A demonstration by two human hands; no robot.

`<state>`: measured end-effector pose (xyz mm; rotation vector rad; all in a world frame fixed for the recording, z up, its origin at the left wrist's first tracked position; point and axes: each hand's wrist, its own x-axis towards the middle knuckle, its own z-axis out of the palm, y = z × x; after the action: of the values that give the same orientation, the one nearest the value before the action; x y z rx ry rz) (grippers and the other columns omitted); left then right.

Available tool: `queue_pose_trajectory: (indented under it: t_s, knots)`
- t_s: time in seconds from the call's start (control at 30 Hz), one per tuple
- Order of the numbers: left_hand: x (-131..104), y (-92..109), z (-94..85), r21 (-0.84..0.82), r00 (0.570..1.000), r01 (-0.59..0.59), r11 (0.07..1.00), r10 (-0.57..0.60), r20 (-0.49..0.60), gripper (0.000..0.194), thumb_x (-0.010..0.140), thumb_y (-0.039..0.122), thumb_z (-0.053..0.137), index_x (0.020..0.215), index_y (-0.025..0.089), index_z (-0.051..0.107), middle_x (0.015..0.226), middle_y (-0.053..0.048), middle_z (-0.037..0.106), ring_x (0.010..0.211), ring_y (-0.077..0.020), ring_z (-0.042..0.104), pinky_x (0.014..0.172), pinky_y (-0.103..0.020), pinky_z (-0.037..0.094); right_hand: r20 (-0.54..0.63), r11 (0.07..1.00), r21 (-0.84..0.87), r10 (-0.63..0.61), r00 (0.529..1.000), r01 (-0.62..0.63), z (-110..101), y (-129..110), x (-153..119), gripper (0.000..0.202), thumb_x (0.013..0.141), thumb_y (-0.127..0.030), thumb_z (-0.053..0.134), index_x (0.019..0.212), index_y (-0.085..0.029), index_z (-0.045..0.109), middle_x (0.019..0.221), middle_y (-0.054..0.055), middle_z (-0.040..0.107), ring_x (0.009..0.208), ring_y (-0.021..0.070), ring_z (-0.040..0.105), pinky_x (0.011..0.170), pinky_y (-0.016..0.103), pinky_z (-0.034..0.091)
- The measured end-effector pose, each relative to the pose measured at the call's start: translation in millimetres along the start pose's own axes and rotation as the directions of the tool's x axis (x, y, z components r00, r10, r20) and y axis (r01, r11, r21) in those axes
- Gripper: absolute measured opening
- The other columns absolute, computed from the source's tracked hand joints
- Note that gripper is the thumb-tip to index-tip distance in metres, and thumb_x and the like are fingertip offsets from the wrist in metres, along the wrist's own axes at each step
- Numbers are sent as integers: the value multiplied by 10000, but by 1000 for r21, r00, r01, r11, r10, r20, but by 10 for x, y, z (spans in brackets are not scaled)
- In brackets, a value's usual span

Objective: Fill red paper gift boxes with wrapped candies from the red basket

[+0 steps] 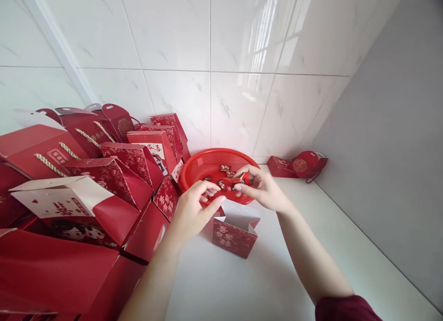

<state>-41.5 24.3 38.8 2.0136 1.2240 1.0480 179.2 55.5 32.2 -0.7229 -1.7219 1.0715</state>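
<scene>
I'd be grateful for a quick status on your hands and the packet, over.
Right hand holding packet over basket. Left hand open, nothing seen in it. Bag open-topped just below; nothing evident in the way.

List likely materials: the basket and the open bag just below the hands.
Basket: probably plastic, slightly glossy red; the even perforated wall and smooth rim suggest moulding.
Open bag: likely stiff paper or thin card, printed red outside, pale inside; crisp folds show. Coating unclear.
</scene>
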Motion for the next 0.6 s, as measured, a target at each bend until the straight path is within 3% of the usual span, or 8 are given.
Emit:
queue_pose_trajectory:
  t_s: [0.1, 0.2, 0.3, 0.5, 0.57, 0.6]
  knots:
    - [-38, 71, 34, -143, 1000, 9, 990, -8, 9, 244, 843, 402, 683, 976, 206, 626, 971, -17, 671, 923, -169, 649, 812, -286, 541, -21, 993, 109, 50, 999, -48, 120, -128, -227, 245, 844, -359, 722, 994, -199, 611, 779, 4, 650, 679, 145, 659, 626, 279, 546]
    - [-104, 150, 71, -348, 995, 14, 938, 20, 95, 221, 857, 385, 670, 945, 189, 620, 921, -23, 682, 872, -173, 672, 752, -296, 584, -57, 982, 172, 84, 995, -73, 232, -213, -373, 294, 814, -343, 758, 1034, -206, 620, 808, 9, 663, 703, 149, 673, 672, 294, 569]
    - [-156, 203, 75, -424, 991, 6, 906, 51, 123, 177, 862, 344, 672, 880, 178, 616, 838, -11, 680, 793, -156, 679, 712, -281, 591, -58, 979, 193, 79, 995, -67, 305, -265, -471, 273, 829, -341, 745, 1038, -207, 633, 827, 19, 682, 743, 159, 691, 723, 311, 580]
    - [-184, 178, 33, -198, 983, -182, 963, 177, -42, 139, 856, 297, 680, 807, 182, 619, 796, 0, 662, 754, -132, 657, 703, -239, 557, -111, 996, 44, 79, 991, -75, 329, -332, -575, 292, 888, -404, 664, 1127, -237, 675, 949, 50, 719, 838, 193, 696, 798, 369, 578]
    - [-206, 148, 15, -79, 940, -326, 942, 315, -129, 73, 855, 247, 678, 832, 192, 635, 842, -18, 689, 798, -149, 670, 721, -249, 561, -99, 999, 40, 34, 994, -30, 314, -356, -595, 291, 913, -403, 631, 1159, -255, 679, 1059, 62, 712, 918, 200, 679, 812, 365, 574]
    - [-221, 132, 5, -11, 899, -414, 910, 406, -162, 33, 852, 209, 676, 852, 200, 644, 872, -26, 703, 827, -156, 677, 737, -253, 564, -94, 998, 56, 5, 996, 0, 304, -367, -604, 282, 923, -394, 619, 1165, -264, 680, 1104, 63, 703, 944, 198, 668, 807, 355, 574]
